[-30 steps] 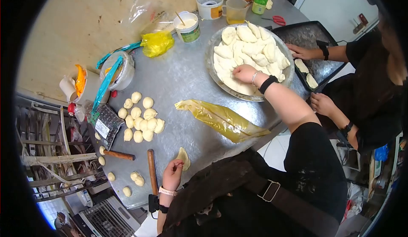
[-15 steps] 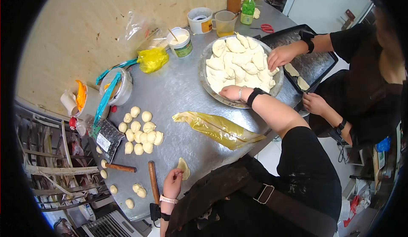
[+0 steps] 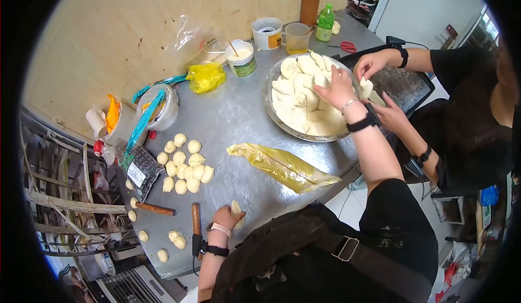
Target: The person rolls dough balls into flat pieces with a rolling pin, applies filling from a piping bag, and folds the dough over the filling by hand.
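Where the left hand sits: at the near edge of the table, fingers closed round a folded dumpling.
Rolling pin: just left of that hand, near the edge.
Right hand: fingers spread on the dumplings in the metal basin; grip cannot be told.
Co-worker's hand: just right of it, over the rim.
Open steel: between both hands, crossed by a yellow bag.

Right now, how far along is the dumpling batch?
Done: the metal tray is heaped with folded dumplings. In hand: the left hand holds one folded piece; the right hand reaches onto the heap. Left: a cluster of dough balls, plus strays near the rolling pin, not yet rolled.
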A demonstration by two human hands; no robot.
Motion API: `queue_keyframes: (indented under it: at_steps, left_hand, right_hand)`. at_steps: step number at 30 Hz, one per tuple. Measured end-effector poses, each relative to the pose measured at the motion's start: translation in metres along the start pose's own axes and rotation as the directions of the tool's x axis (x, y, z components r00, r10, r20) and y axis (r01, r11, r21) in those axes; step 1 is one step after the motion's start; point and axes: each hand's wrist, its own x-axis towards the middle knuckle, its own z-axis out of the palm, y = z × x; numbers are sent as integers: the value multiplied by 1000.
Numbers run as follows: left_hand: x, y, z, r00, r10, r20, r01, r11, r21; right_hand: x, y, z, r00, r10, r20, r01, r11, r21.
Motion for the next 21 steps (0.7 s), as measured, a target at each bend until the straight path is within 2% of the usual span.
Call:
queue_keyframes:
  at_steps: [2, 3, 4, 5, 6, 7, 8, 10, 12, 14, 15, 16, 18, 19, 20, 21]
  left_hand:
    - [-11, 11, -8, 988, 122, -89, -95, 960, 262]
    - [-14, 16, -9, 974, 191, -119, -132, 912, 388]
    - [-9, 13, -5, 977, 206, -52, -184, 942, 279]
    - [-2, 3, 2, 974, 226, 15, -225, 960, 165]
    - [2, -3, 5, 965, 250, 81, -254, 966, 49]
    - [-5, 5, -3, 943, 318, 98, -309, 946, -95]
    - [-19, 21, -19, 917, 383, 110, -350, 906, -239]
    - [-41, 39, -33, 874, 478, 81, -384, 785, -486]
    - [-49, 52, -45, 842, 538, -31, -421, 620, -662]
    - [-68, 75, -67, 841, 539, -53, -401, 553, -731]
    - [-73, 81, -73, 838, 543, -64, -392, 515, -762]
    - [-68, 80, -71, 856, 515, -50, -395, 586, -707]
    - [-53, 73, -63, 888, 459, -37, -393, 714, -579]
    - [-52, 72, -63, 892, 450, -46, -387, 704, -595]
    - [-52, 71, -60, 896, 441, -55, -379, 693, -613]
    - [-53, 66, -56, 901, 430, -59, -367, 683, -632]
  right_hand:
    - [-22, 1, -10, 980, -93, -176, 92, 996, -14]
    - [-44, -13, -22, 983, -134, -126, 139, 990, 36]
    - [-65, -20, -21, 974, -200, -107, 218, 956, 195]
    - [-90, -36, -22, 985, -173, -6, 165, 929, 331]
    - [-117, -53, -25, 973, -209, 94, 156, 905, 396]
    - [-139, -65, -23, 938, -275, 210, 113, 818, 564]
    - [-160, -71, -9, 905, -365, 216, 160, 766, 622]
    - [-167, -83, -9, 818, -406, 408, 60, 765, 641]
    - [-131, -69, 1, 911, -111, 396, -122, 847, 518]
    - [-73, -21, 38, 949, 96, 299, -197, 924, 327]
    - [-46, 5, 70, 847, 108, 521, -179, 980, 89]
    - [-30, 8, 76, 695, 172, 698, -99, 985, -144]
    - [-33, -7, 77, 587, 282, 758, -199, 959, -203]
    - [-30, -14, 79, 542, 210, 814, -99, 978, -186]
    - [-34, -11, 109, 575, 226, 786, -11, 963, -269]
    - [-36, -9, 115, 566, 176, 805, -41, 982, -186]
